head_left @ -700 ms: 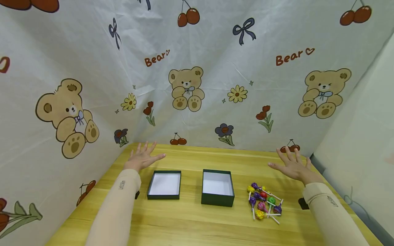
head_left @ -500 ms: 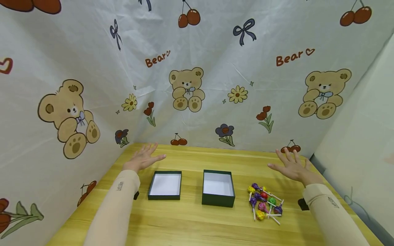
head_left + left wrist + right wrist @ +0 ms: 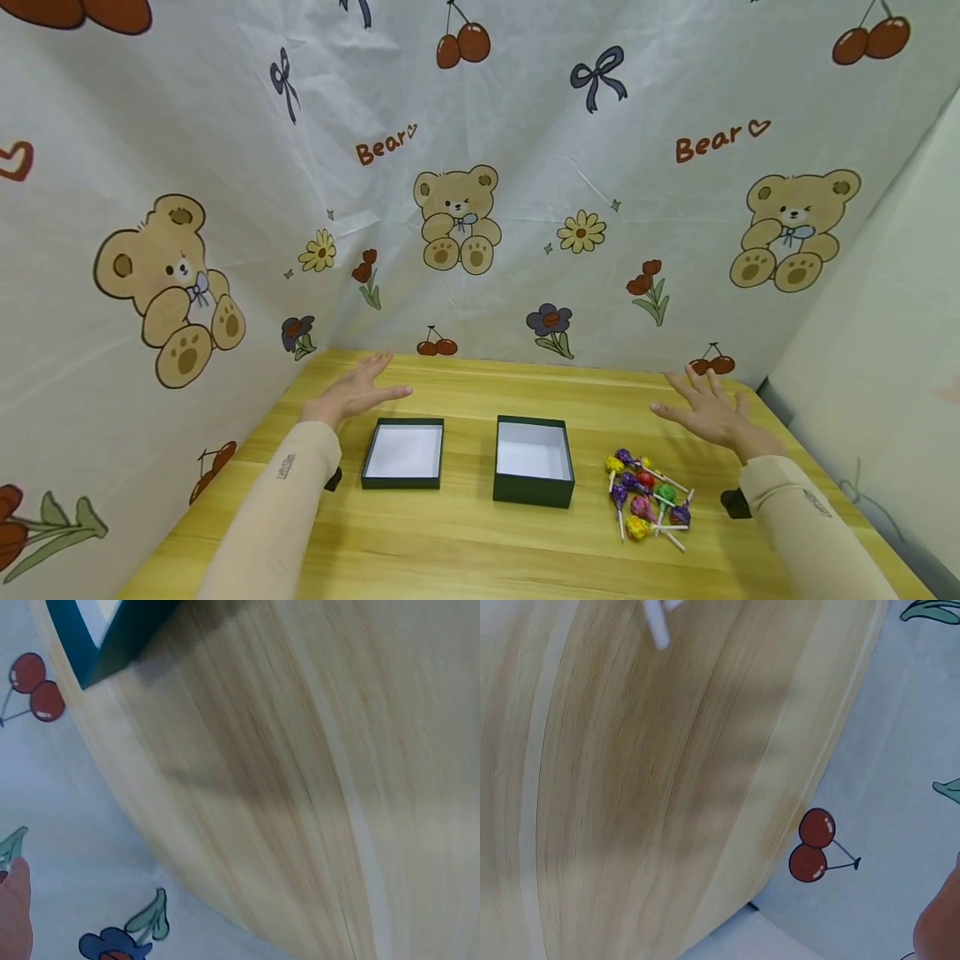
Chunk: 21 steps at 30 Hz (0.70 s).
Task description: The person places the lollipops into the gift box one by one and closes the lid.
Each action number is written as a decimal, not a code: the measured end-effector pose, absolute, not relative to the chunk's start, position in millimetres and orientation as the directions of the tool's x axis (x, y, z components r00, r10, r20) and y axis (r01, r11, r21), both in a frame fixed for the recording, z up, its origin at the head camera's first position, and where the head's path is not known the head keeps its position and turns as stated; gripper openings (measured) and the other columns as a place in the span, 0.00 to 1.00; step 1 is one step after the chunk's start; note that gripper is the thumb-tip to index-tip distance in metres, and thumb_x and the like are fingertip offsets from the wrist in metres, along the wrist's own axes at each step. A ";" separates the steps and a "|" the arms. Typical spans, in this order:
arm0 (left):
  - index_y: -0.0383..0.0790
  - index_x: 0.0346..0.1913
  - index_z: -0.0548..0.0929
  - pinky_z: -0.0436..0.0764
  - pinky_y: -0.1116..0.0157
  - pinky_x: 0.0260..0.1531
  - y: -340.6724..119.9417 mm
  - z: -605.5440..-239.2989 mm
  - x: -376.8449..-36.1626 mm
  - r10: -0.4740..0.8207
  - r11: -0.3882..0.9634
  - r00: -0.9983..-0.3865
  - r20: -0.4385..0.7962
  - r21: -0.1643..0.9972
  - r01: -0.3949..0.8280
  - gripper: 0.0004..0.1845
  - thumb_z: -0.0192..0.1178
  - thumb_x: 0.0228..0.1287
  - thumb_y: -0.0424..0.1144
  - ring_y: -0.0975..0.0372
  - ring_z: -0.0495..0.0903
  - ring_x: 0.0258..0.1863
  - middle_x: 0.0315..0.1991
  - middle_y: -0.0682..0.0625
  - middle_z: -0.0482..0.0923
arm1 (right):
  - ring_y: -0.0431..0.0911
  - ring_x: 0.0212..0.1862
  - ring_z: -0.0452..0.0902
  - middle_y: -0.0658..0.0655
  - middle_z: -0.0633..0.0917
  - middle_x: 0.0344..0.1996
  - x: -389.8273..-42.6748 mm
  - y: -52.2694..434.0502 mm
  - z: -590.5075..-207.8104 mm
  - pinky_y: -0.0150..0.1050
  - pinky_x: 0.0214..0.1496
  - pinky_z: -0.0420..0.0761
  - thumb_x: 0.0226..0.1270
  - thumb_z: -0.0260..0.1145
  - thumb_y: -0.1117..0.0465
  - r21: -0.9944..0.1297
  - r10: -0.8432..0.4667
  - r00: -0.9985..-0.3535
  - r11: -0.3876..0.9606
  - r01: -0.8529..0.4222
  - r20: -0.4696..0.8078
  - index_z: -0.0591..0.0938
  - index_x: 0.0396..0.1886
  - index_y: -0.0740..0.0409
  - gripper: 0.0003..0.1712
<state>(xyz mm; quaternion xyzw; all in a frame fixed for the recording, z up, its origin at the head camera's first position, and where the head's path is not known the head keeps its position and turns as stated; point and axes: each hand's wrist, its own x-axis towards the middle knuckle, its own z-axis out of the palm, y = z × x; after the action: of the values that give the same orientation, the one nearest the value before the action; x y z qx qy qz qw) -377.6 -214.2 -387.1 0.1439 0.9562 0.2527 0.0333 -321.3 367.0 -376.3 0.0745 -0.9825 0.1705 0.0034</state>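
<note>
My left hand [image 3: 351,395] hovers above the table behind and left of a shallow dark green box lid [image 3: 402,482], its fingers extended and holding nothing. To the lid's right stands a deeper dark green box [image 3: 532,490] with a white inside. Over the right part of the table my right hand [image 3: 708,414] is held up with its fingers spread. It touches nothing and is nearest to a heap of lollipops [image 3: 641,505] in purple, yellow, red, pink and green wrappers. In the left wrist view a corner of a green box part [image 3: 112,645] shows.
The wooden table [image 3: 450,542] carries the lid, box and lollipops. A white cloth [image 3: 510,108] printed with bears, cherries and flowers hangs behind and to the left. A pale wall [image 3: 892,358] stands at the right.
Both hands turn slightly while staying above the table, and the left fingers draw closer together. The lid, box and lollipops stay in place; the head view shifts a little.
</note>
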 end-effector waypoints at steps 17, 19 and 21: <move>0.54 0.82 0.47 0.51 0.35 0.74 -183.8 -389.3 -370.3 0.365 0.730 -0.927 0.085 0.592 0.341 0.54 0.63 0.60 0.68 0.45 0.44 0.81 0.82 0.47 0.43 | 0.77 0.76 0.30 0.77 0.53 0.76 -321.3 353.2 -390.4 0.86 0.60 0.36 0.71 0.59 0.36 -0.382 -0.213 -0.973 0.895 -0.232 0.093 0.58 0.79 0.59 0.48; 0.55 0.82 0.48 0.52 0.35 0.73 -180.1 -388.3 -370.9 0.371 0.733 -0.925 0.086 0.584 0.348 0.54 0.63 0.60 0.67 0.46 0.44 0.81 0.82 0.47 0.44 | 0.78 0.75 0.33 0.77 0.55 0.75 -321.8 353.2 -390.5 0.86 0.60 0.38 0.71 0.59 0.36 -0.394 -0.215 -0.972 0.889 -0.233 0.090 0.59 0.79 0.60 0.48; 0.55 0.82 0.48 0.52 0.35 0.74 -176.9 -386.8 -370.9 0.374 0.740 -0.923 0.085 0.573 0.352 0.54 0.63 0.59 0.69 0.47 0.44 0.81 0.82 0.47 0.44 | 0.79 0.75 0.37 0.78 0.57 0.74 -322.0 353.0 -389.6 0.86 0.60 0.41 0.72 0.59 0.37 -0.409 -0.224 -0.971 0.880 -0.240 0.087 0.60 0.78 0.61 0.47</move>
<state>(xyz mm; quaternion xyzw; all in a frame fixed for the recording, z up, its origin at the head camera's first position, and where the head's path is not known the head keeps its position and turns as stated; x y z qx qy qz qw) -370.9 -176.9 -386.8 0.1948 0.9326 0.3034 0.0180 -322.0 353.0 -389.6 0.1196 -0.9695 0.2132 0.0185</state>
